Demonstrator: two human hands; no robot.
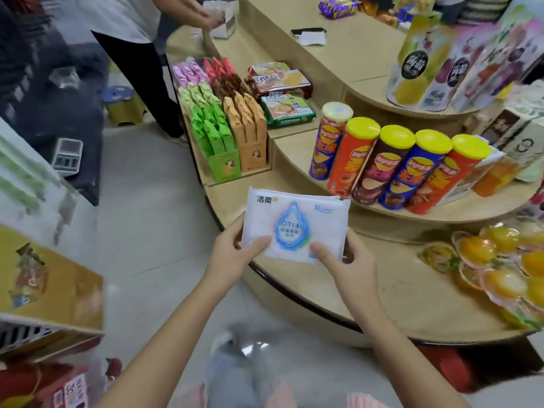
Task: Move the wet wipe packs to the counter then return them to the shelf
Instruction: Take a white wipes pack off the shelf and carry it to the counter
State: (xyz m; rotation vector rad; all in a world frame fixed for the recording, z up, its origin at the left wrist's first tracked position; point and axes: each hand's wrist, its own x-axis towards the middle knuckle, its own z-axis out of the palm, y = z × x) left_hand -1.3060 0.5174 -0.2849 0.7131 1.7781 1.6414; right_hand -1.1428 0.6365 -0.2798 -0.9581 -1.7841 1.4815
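Head view: both hands hold one white wet wipe pack (294,228), printed with a blue drop and the word LOTION, above the near edge of the curved wooden counter (382,293). Left hand (235,254) grips the pack's lower left corner, thumb pressed on the front face, fingers behind. Right hand (341,260) grips the lower right corner the same way, thumb on the front. The pack is tilted, top edge away from the camera; whether it touches the counter cannot be told. On the tier behind the pack, a row of chip cans (394,166) with yellow lids stands leaning. Left of the cans, boxes of green and orange snack packets (229,131). At right on the lower tier, clear cups of orange fruit jelly (500,260), well apart from the pack. A second person's hands (212,16) work at the far end of the counter, top of frame.
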